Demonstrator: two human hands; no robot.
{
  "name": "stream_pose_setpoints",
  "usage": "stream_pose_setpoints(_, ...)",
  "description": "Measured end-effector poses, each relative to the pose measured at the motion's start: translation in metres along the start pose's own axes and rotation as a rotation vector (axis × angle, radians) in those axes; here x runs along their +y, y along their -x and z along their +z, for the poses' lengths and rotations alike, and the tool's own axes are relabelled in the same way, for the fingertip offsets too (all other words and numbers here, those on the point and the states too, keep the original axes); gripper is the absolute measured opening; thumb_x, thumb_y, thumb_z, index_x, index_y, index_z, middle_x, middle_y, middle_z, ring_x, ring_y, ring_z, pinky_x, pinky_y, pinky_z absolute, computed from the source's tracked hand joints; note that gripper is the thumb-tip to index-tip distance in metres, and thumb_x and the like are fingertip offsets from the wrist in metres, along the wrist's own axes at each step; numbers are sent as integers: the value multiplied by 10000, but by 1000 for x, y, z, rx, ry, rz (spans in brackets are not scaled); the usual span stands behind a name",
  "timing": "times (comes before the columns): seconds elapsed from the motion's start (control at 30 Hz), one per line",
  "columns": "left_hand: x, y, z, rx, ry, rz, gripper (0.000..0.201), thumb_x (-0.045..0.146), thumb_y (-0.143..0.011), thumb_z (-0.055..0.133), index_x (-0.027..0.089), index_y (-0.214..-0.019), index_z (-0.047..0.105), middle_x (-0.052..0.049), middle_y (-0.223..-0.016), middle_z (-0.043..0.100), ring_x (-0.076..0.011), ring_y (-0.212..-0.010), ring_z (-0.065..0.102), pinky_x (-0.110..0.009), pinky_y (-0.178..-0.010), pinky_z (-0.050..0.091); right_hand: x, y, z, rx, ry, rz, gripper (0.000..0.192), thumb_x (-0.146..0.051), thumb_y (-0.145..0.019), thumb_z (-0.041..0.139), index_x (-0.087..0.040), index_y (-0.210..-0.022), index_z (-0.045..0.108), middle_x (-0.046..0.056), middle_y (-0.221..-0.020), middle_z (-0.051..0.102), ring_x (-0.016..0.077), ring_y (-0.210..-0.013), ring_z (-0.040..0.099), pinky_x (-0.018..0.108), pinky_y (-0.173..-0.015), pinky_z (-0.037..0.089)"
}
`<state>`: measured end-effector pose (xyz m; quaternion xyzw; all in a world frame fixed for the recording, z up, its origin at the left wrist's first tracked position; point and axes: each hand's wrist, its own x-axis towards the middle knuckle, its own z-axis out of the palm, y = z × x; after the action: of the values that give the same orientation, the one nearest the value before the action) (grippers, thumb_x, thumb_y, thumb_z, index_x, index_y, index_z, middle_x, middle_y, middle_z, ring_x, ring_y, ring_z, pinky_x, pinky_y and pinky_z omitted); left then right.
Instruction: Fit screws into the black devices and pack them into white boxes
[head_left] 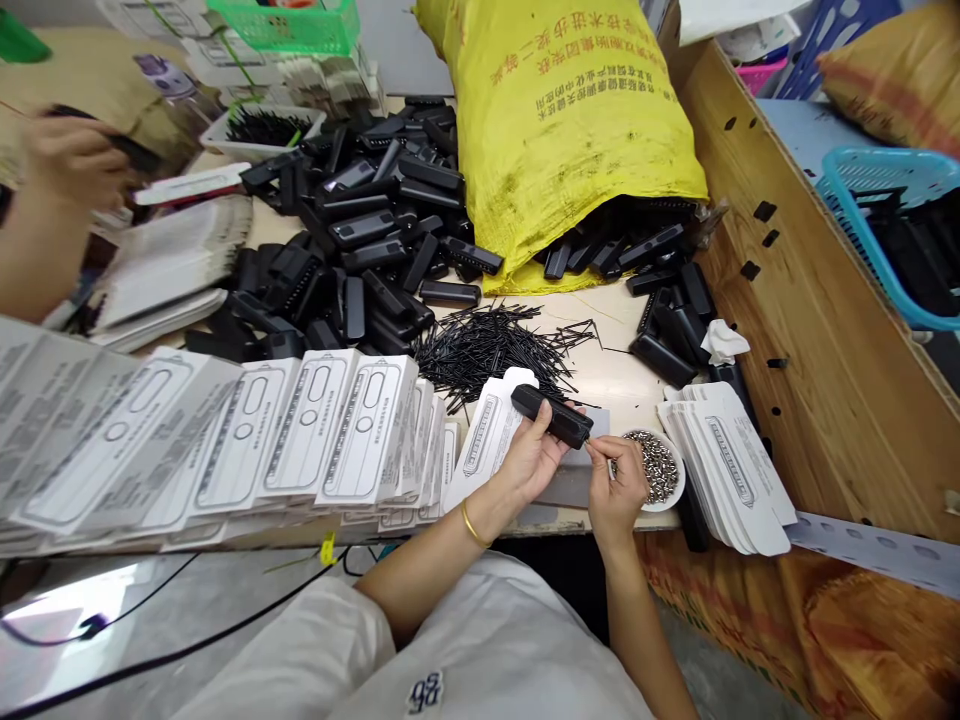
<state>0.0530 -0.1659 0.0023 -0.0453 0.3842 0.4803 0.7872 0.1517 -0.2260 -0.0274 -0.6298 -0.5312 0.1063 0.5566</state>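
My left hand (pixel 531 458), with a gold bangle at the wrist, is wrapped round a long black plastic case (pixel 551 415) over the table's front edge. My right hand (pixel 616 484) has its fingertips pinched together at the near end of that case. Whatever is between those fingertips is too small to make out. Just to the right of my right hand stands a white bowl (pixel 677 490) of small metal parts that look like screws. Beneath the case lie a flat printed white box (pixel 484 440) and a grey sheet (pixel 562 487).
Black cases (pixel 367 225) are heaped at the back, with thin black rods (pixel 495 345) before them. A yellow sack (pixel 570 130) spills more cases. White boxes (pixel 367 425) line the left front; others (pixel 731 465) are stacked right, near a wooden board (pixel 825 300). Another person's hand (pixel 75 160) works at left.
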Motion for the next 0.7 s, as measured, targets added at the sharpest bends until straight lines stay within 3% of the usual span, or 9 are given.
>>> stream_pose_setpoints(0.17,-2,4,-1,-38,-2,19,137,206,-886,625,128,-994,594,-88,-931,709,-246,-1041,684,-430,-996,508,1,0,-1,4,-103,166,96,-238,-890,575,-194,-822,626,25,-800,635,169,-803,604,331,-752,487)
stream_pose_setpoints(0.37,-9,4,-4,-86,-69,94,313,265,-806,733,176,-1053,561,-53,-959,697,-240,-1116,648,-432,-1015,486,-4,-3,-4,-7,11,30,100,-223,-879,585,-222,-809,656,25,-761,661,179,-755,601,351,-729,485)
stream_pose_setpoints(0.5,-1,12,-4,-125,-149,134,387,328,-759,773,197,-1043,544,-49,-981,693,-252,-1133,636,-445,-1009,478,0,2,-6,-61,-108,173,79,-267,-866,612,-211,-829,654,25,-788,665,174,-772,610,342,-741,492)
stream_pose_setpoints(0.6,8,28,-8,-252,-286,259,401,355,-745,771,232,-1066,564,-62,-1095,682,-270,-1161,613,-465,-1028,454,9,7,-15,-74,-184,307,179,-292,-817,674,-205,-970,649,33,-882,677,158,-770,604,329,-750,496)
stream_pose_setpoints(0.7,4,30,-19,-468,-593,325,342,272,-668,812,227,-965,648,-79,-1064,696,-281,-1122,617,-441,-1057,422,15,6,-27,71,-173,386,219,-316,-808,683,-187,-980,639,40,-880,676,163,-784,620,343,-772,500)
